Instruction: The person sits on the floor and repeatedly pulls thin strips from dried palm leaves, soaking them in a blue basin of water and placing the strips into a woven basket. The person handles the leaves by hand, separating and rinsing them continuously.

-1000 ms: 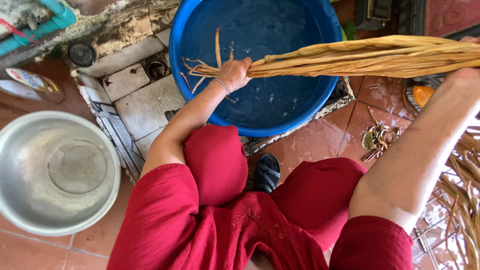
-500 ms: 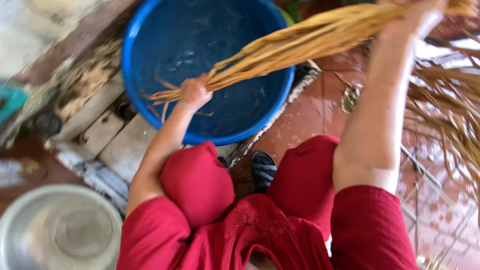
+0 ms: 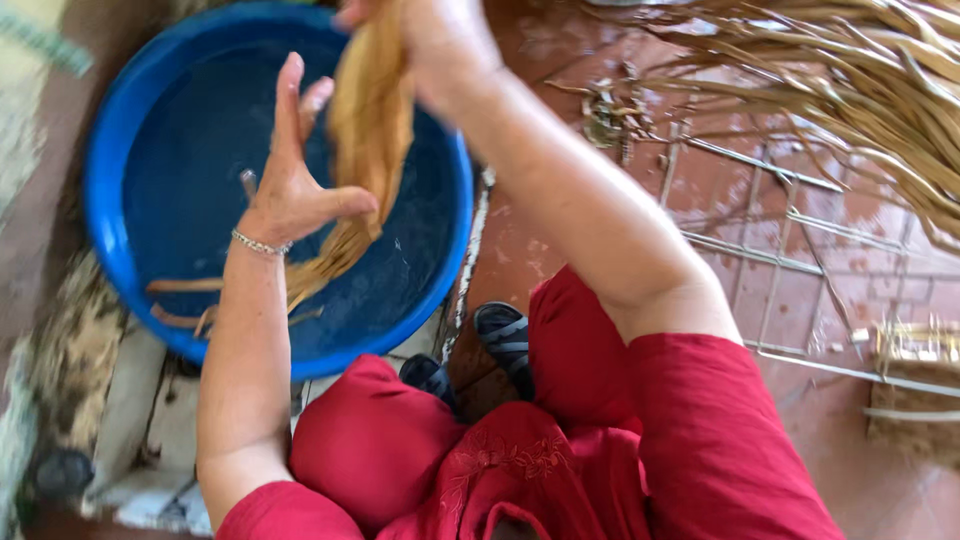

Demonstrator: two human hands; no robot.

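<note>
My right hand (image 3: 440, 35) grips the top of a bundle of tan fibre strips (image 3: 365, 150) and holds it upright over a big blue basin (image 3: 115, 170). The bundle's lower end hangs down into the basin. My left hand (image 3: 295, 175) is open with its fingers spread and its palm against the left side of the bundle. A thin bracelet sits on that wrist. A few loose strips (image 3: 180, 300) lie on the basin's wet floor.
A heap of the same dry strips (image 3: 860, 90) covers the upper right. Below it a metal wire grid (image 3: 770, 250) lies on red floor tiles. My red-clad knees and a dark sandal (image 3: 505, 335) are at the bottom. Grey stone blocks (image 3: 130, 420) sit at the left.
The bundle went from lying across the basin to standing upright. My right hand swung left over the basin. My left hand let go of the bundle's end and opened beside it.
</note>
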